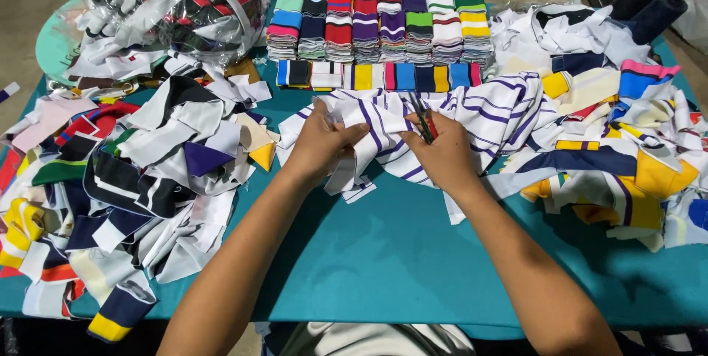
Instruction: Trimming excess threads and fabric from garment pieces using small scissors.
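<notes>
1. Striped cloth (383,131) lies mid-table (383,253).
2. Left hand (321,142) is closed, pinching the cloth.
3. Right hand (442,151) is closed around snips (422,121).
4. Folded stacks (380,16) at twelve o'clock; scraps (147,164) at nine.

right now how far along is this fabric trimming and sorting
Done: neat stacks of striped knit pieces line the back of the teal table. In hand: the left hand grips a white, purple-striped piece while the right hand works small snips on it. Left: loose heaps on the left and right remain unsorted.
</notes>
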